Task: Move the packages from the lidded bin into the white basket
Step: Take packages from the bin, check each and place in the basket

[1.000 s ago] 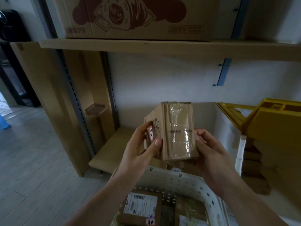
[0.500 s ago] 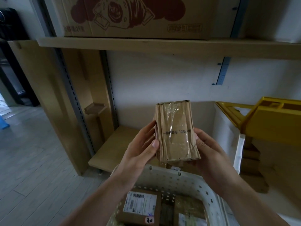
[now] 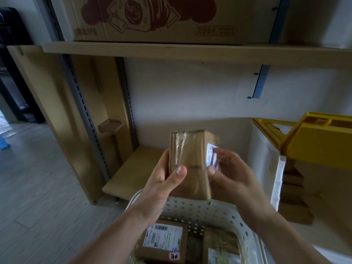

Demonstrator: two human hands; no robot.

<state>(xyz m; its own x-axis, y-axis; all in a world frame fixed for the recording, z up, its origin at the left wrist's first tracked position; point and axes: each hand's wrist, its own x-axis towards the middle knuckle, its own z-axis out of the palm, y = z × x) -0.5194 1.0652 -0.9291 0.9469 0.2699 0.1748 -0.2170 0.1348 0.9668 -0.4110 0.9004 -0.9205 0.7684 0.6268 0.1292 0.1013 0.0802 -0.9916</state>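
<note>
Turned since half a second ago, the taped cardboard package (image 3: 190,164) now shows a white label on its right side. Left hand (image 3: 163,183) and right hand (image 3: 230,178) clasp it above the white basket (image 3: 215,212), which holds labelled parcels (image 3: 163,241); the yellow-lidded bin (image 3: 266,155) stands right.

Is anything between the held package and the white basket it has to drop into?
Nothing visible. The package, held by the left hand and right hand, hangs just above the far rim of the white basket. The basket is open-topped; the labelled parcels already inside lie low.
</note>
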